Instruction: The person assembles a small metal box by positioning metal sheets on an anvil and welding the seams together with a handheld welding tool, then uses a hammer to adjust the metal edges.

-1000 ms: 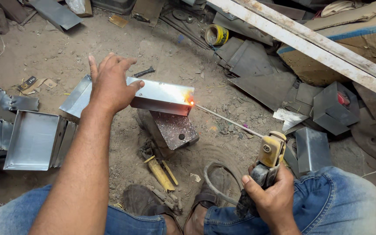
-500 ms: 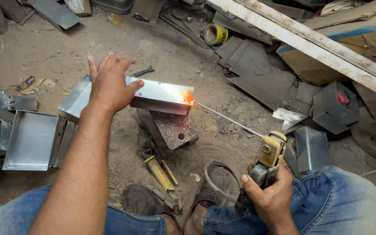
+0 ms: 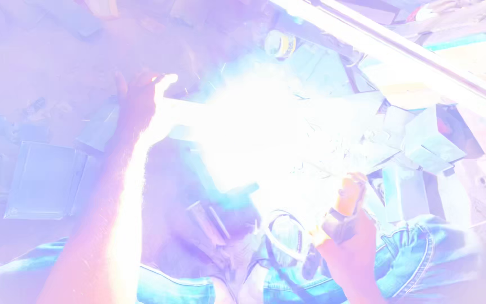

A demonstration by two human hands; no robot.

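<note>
Metal box: left hand pressed flat, open, upon it; right hand grips electrode holder; arc glare whites out the weld point.

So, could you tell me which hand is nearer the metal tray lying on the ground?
Left. The left hand is just right of the metal tray; the right hand is far across.

Glossy sheet-metal tray (denim trouser legs)
</note>
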